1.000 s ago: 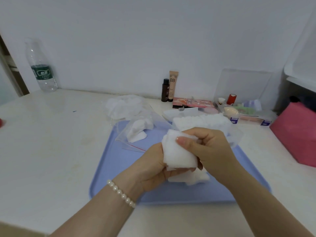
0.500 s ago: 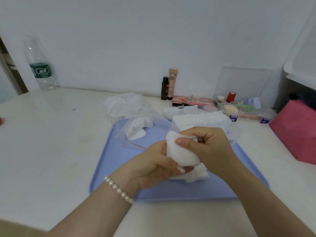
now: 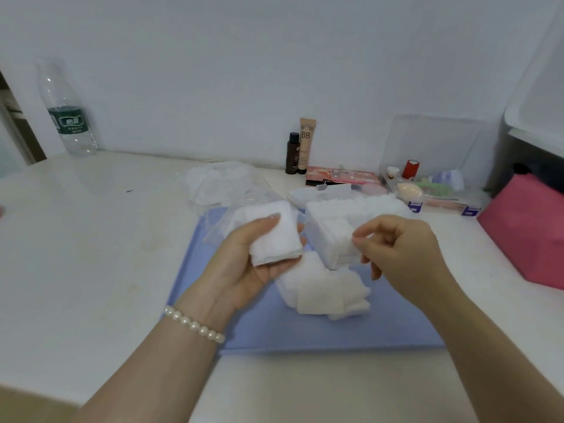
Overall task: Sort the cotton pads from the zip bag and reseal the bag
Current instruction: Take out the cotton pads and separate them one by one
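Sorting step in hand. Blue tray (image 3: 259,337) beneath both hands; loose cotton pads (image 3: 326,291) below the fingers; zip bag (image 3: 244,203) just beyond them. Left hand (image 3: 253,264) grips a stack of pads (image 3: 274,239); right hand (image 3: 396,251) pinched, contents unclear. Next move likely: set down stack.

The left hand (image 3: 244,264) holds a stack of cotton pads (image 3: 273,239) above the tray (image 3: 305,334). Just right of that grip sits a packet of pads (image 3: 332,239), with the right hand (image 3: 399,254) beyond it. Below and right of the grip, loose pads (image 3: 326,288) lie on the tray. Behind it lies the zip bag (image 3: 219,184); far left behind stands a water bottle (image 3: 65,111).
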{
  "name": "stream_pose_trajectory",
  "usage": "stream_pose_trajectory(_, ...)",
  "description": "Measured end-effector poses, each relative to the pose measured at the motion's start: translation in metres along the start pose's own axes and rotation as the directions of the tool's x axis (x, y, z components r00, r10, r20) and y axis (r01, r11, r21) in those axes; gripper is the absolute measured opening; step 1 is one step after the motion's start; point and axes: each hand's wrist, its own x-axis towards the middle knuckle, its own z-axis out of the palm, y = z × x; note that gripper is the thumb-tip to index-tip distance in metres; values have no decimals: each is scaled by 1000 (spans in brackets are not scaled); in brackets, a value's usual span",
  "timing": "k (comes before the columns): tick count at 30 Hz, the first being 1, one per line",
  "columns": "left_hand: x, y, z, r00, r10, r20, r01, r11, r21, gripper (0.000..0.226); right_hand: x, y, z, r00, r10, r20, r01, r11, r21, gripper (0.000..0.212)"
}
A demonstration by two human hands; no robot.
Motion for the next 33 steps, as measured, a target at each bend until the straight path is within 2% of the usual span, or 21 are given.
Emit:
stream_pose_trajectory(2,1,3,-4,999,11,-37,-11,1000,-9,44,-2,0,0,984,94,149,-92,995,-25,13)
stream_pose_trajectory(4,2,1,-4,998,-10,-58,10,1000,-5,48,-5,1,7,969,135,208,-116,988,-99,18)
stream_pose_trajectory(8,3,-3,-3,997,-68,-48,69,997,26,40,-12,5,21,943,190,272,-67,912,-405,31)
stream_pose_trajectory(11,3,-6,-2,994,-110,-22,111,993,37,41,-17,5,26,929,226,291,-73,887,-455,33)
stream_pose_trajectory(14,2,-9,-1,990,-136,-40,138,990,37,36,-18,2,26,941,173,289,-20,885,-466,34)
stream_pose_trajectory(16,2,-11,-1,992,-118,-49,120,991,52,26,-15,-2,21,934,148,324,-19,929,-370,35)
stream_pose_trajectory(18,2,-11,0,995,-91,-48,94,994,56,24,-12,-9,11,905,143,401,-109,988,-108,31)
stream_pose_trajectory(20,2,-12,1,997,-68,-29,70,995,69,25,-10,-13,-1,878,95,469,-186,971,150,24)
stream_pose_trajectory(23,2,-15,2,999,-37,3,36,987,158,25,-8,-16,-11,876,-28,482,-196,892,407,28)
stream_pose_trajectory(25,2,-19,3,999,-25,20,19,967,255,23,-10,-18,-7,902,-102,419,-113,882,458,28)
stream_pose_trajectory(28,1,-24,4,997,-39,73,8,921,390,30,-13,-24,3,948,-180,263,41,887,460,41)
stream_pose_trajectory(30,0,-25,5,992,-55,111,2,903,429,34,-14,-29,4,959,-171,225,31,854,519,45)
stream_pose_trajectory(33,-3,-24,8,986,-84,144,6,881,473,32,-14,-29,3,952,-127,279,-38,856,516,50)
